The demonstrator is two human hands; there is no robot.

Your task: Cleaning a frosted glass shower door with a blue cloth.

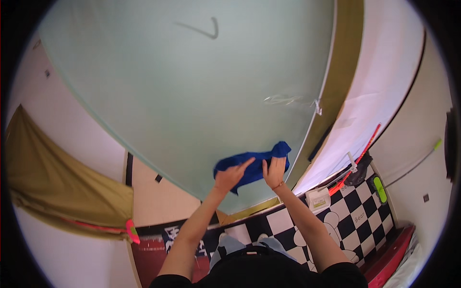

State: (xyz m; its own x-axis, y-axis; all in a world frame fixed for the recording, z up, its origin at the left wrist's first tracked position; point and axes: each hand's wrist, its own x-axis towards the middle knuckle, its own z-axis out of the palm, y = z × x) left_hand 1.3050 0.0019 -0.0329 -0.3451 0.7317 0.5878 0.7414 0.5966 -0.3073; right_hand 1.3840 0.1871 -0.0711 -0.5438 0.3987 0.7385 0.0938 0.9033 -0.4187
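A blue cloth lies bunched and partly folded against the lower part of a large, smooth pale green panel. My left hand grips the cloth's left part, with the index finger stretched out over it. At the cloth's right end is my right hand; its fingertips are tucked under a fold and its thumb points up. A dark curved mark shows high on the panel. Clear, crinkled film or tape clings near its right edge.
An olive strip borders the panel's right side. A red pole, a white box and a green mop head are at right on the checkered floor mat. An olive curtain and a pink brush head are at left.
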